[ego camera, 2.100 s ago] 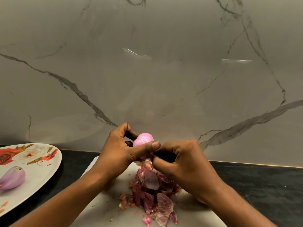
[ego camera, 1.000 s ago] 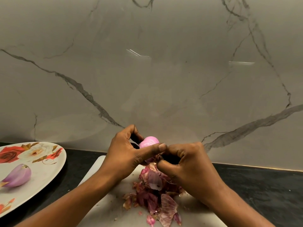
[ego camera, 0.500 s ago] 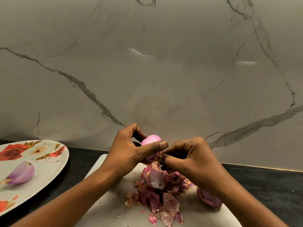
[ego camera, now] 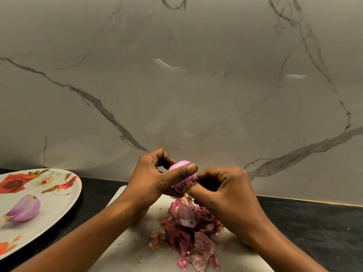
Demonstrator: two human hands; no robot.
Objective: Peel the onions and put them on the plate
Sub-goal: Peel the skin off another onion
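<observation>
The pink onion (ego camera: 182,176) was gripped in the left hand (ego camera: 155,179) above the white board (ego camera: 125,250). Its loose skin was pinched by the right hand (ego camera: 225,195). Peelings (ego camera: 188,232) were piled below. One peeled onion (ego camera: 24,210) was lying on the floral plate (ego camera: 59,205).

The left hand (ego camera: 155,179) grips the onion (ego camera: 181,166), its thumb pointing to 3 o'clock. The right hand (ego camera: 225,191), at its 3 o'clock, pinches the onion's lower end.

Glossy marble-look wall (ego camera: 196,85), smooth shiny onion (ego camera: 179,167), papery dry peels (ego camera: 188,232).
</observation>
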